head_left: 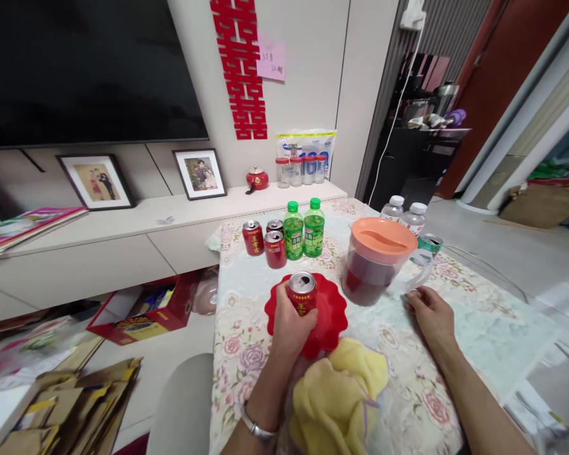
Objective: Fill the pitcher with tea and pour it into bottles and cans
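Observation:
My left hand [291, 319] is wrapped round an opened red drink can [302, 296], held upright over a red scalloped plate [330, 316]. Resting on the tablecloth, my right hand [431, 313] has its fingers curled together near the handle of a clear pitcher [367, 278]; whether anything is in them is hidden. Dark red liquid partly fills the pitcher, and an orange lid [384, 237] covers it. A yellow cloth [334, 404] lies crumpled in front of the plate. Behind the plate stand more red cans [275, 251] and two green-capped bottles [294, 234].
White-capped bottles [413, 218] and a green can [429, 245] stand behind the pitcher. Past the flowered tablecloth [239, 328], a white cabinet [156, 221] carries framed photos [200, 175], a red pot [257, 179] and red-lidded jars [296, 172]. A grey chair [184, 404] is at the left.

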{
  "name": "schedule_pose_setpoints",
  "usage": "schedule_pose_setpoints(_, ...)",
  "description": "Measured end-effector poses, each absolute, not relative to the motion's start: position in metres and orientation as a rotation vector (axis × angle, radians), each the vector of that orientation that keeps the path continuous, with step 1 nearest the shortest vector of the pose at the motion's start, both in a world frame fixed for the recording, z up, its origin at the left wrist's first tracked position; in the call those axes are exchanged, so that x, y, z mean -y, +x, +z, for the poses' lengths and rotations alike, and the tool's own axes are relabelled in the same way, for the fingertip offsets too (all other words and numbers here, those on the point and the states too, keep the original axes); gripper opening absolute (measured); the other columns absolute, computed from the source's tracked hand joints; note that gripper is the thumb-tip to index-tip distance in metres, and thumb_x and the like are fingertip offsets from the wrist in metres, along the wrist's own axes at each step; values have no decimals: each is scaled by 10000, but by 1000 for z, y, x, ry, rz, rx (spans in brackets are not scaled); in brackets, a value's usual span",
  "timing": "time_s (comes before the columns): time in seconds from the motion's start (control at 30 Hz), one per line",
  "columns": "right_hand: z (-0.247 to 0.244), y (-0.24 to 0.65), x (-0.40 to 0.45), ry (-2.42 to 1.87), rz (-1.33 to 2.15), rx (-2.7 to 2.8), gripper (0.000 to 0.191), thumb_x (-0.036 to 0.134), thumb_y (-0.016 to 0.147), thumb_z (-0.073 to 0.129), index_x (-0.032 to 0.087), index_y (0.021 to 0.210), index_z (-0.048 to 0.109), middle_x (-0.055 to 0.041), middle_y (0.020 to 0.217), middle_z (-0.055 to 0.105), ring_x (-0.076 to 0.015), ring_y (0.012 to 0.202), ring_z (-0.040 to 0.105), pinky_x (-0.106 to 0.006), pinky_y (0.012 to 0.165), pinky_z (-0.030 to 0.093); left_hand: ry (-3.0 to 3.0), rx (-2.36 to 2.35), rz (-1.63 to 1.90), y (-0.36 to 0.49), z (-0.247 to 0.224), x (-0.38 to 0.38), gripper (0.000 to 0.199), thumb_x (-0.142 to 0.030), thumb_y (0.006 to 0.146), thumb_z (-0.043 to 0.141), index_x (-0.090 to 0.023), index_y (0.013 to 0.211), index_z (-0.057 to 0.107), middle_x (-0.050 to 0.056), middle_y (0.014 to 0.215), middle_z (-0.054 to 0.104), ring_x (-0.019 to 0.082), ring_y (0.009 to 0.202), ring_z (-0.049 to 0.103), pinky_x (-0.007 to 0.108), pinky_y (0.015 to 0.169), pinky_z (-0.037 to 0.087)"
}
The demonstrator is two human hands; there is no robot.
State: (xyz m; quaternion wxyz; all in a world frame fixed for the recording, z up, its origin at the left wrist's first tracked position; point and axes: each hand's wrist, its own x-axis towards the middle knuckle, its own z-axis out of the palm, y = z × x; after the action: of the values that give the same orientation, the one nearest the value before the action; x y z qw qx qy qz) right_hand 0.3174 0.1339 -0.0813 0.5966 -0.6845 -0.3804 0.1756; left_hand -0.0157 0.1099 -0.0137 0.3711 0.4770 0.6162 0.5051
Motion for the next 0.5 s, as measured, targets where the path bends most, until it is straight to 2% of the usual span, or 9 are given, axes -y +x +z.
schedule_pose_setpoints(0.17, -67, 308, -129, -1454, 460, 781, 397, 493, 651, 859, 187, 894, 792, -30, 710, 754, -220, 626, 656, -391, 659, 554, 1221, -1576, 1320, -14, -27, -113, 688, -79, 636, 796, -236, 1248, 524, 73, 1215, 721, 314, 1230, 731, 495, 1137, 553)
schedule_pose_setpoints(0.23, -58, 302, -126, -1351, 489, 780, 423, 531, 677, 878, 198, 928, 805, -40, 797, 785, -231, 706, 685, -403, 717, 570, 1220, -1571, 1343, -13, -30, -114, 678, -81, 631, 794, -241, 1237, 535, 63, 1201, 723, 309, 1211, 738, 489, 1123, 564)
schedule_pose_setpoints(0.33, -41, 293, -122, -1175, 539, 787, 483, 604, 713, 884, 234, 1016, 818, -60, 1017, 825, -265, 932, 746, -426, 840, 594, 1233, -1559, 1350, -14, -31, -115, 673, -87, 624, 797, -249, 1225, 542, 52, 1192, 724, 305, 1205, 737, 480, 1115, 570)
schedule_pose_setpoints(0.4, -30, 287, -121, -1080, 573, 797, 510, 615, 706, 906, 252, 1055, 824, -61, 1097, 826, -277, 1048, 754, -449, 938, 590, 1245, -1545, 1347, -15, -31, -115, 673, -95, 625, 802, -251, 1225, 540, 50, 1197, 720, 304, 1227, 726, 478, 1130, 561)
schedule_pose_setpoints(0.5, -15, 280, -122, -1000, 617, 812, 517, 598, 685, 945, 249, 1049, 828, -54, 1034, 824, -261, 990, 765, -470, 983, 580, 1266, -1512, 1351, -15, -32, -115, 666, -106, 638, 798, -251, 1232, 534, 53, 1225, 703, 298, 1262, 704, 478, 1164, 537)
